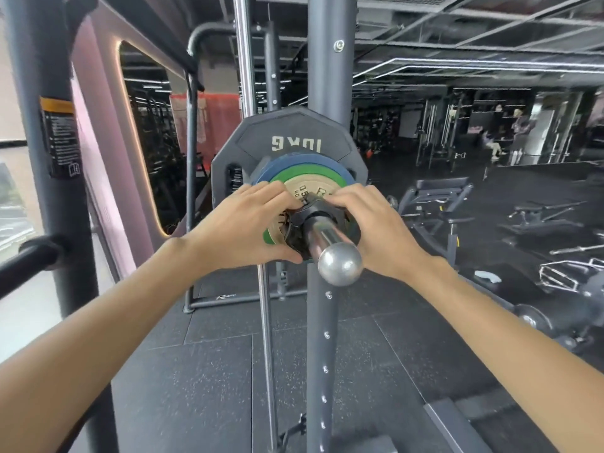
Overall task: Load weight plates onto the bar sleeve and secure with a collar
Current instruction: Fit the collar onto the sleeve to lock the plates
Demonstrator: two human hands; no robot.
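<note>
Black collar (318, 214) sits on the bar sleeve (322, 235), against the stacked plates (295, 148). Left hand (243, 223) and right hand (369, 230) both grasp the collar from either side.

Floor (212, 371) of black speckled rubber tiles. Grey rack upright (330, 76) at centre. Left post (49, 197) carries a warning label (60, 135). Edge-lit mirror panel (143, 125) at left. Padded benches (438, 186) at right. Exposed dark ceiling (457, 21) with strip lights (474, 65).
</note>
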